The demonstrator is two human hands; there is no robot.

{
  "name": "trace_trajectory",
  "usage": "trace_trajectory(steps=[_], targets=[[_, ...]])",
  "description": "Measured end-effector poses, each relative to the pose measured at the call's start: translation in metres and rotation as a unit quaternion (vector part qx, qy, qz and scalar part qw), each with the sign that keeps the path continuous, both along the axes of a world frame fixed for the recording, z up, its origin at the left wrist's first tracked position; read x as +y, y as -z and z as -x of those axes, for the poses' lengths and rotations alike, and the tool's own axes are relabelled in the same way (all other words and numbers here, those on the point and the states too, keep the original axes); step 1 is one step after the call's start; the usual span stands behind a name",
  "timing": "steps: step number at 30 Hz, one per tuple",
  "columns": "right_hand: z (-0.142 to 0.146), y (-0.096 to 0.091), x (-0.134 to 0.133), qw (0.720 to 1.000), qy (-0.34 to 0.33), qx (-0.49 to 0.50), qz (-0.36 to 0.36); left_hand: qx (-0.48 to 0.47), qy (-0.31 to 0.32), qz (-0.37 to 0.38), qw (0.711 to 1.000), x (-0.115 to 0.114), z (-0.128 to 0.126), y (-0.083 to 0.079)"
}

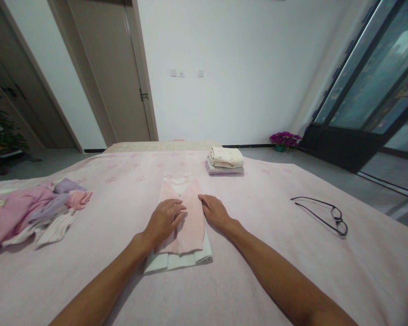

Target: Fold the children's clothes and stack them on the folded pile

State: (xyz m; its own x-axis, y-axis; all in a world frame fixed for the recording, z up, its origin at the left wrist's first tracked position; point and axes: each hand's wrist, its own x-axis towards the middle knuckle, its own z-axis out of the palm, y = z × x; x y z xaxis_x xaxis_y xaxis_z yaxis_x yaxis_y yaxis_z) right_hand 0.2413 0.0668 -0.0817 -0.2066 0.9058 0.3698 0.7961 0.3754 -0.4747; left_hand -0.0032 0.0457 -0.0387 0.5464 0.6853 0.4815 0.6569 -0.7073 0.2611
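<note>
A small pink and white child's top (190, 226) lies flat on the bed before me, its neckline pointing away. White fabric shows below its pink hem, with a fold at the lower right corner. My left hand (166, 219) rests on the left part of the top, palm down, fingers slightly bent and apart. At the right edge of the top is my right hand (216, 212), its fingertips touching the fabric and its thumb held away from the fingers. Both hands partly cover the garment's sides.
Beyond the top sits a stack of folded clothes (226, 159), cream above lilac. Rumpled pink, lilac and white clothes (30, 208) are heaped at left. Black-framed glasses (336, 219) lie at right. A pale pink sheet (258, 271) covers the bed.
</note>
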Motion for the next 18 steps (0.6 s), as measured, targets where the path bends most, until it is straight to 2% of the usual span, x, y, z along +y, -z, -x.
trace_trajectory(steps=[5, 8, 14, 18], targets=[[-0.003, 0.003, 0.001, 1.0, -0.015, 0.019, -0.015, 0.081, -0.109, 0.003, 0.991, 0.018, -0.015, -0.001], [-0.004, 0.008, 0.005, 0.998, -0.026, 0.045, -0.019, 0.096, -0.167, 0.02, 0.981, 0.024, -0.018, -0.002], [-0.006, 0.013, 0.008, 0.997, -0.048, 0.063, -0.021, 0.033, -0.2, 0.114, 0.973, 0.034, -0.015, 0.007], [-0.007, 0.012, 0.007, 0.996, -0.054, 0.061, -0.022, 0.011, -0.228, 0.132, 0.965, 0.036, -0.011, 0.012]])
